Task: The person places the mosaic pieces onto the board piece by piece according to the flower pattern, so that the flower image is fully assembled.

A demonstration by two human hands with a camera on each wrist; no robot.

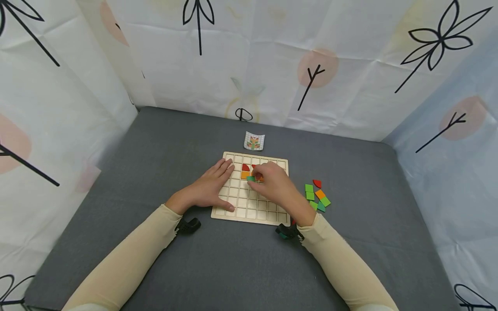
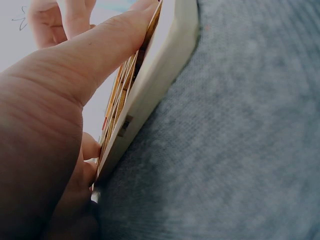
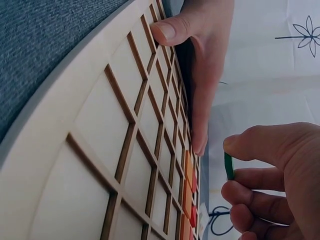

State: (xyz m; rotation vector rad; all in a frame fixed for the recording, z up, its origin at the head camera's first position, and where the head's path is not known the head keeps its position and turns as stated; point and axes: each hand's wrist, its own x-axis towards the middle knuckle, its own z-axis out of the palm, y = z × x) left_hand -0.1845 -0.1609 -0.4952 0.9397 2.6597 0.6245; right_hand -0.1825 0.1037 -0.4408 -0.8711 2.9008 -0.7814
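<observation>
A wooden grid board (image 1: 242, 203) lies on the grey table. My left hand (image 1: 212, 183) rests along its left side, fingers stretched over the upper left edge and thumb on the lower left part. Between thumb and forefinger, my right hand (image 1: 274, 181) pinches a small green tile (image 3: 229, 166), held just above the grid in the right wrist view. Under and beside that hand, a red quarter-round tile (image 1: 245, 167) and an orange square tile (image 1: 245, 175) sit in the grid's upper cells. Other red and orange tiles there are partly hidden by the fingers.
Behind the board lies a small pattern card (image 1: 254, 141) with a coloured figure. To the right is a loose group of tiles: light green squares (image 1: 309, 188), an orange square (image 1: 320, 194), a red rounded piece (image 1: 317, 183) and a darker green piece (image 1: 320, 206). Printed cloth surrounds the table.
</observation>
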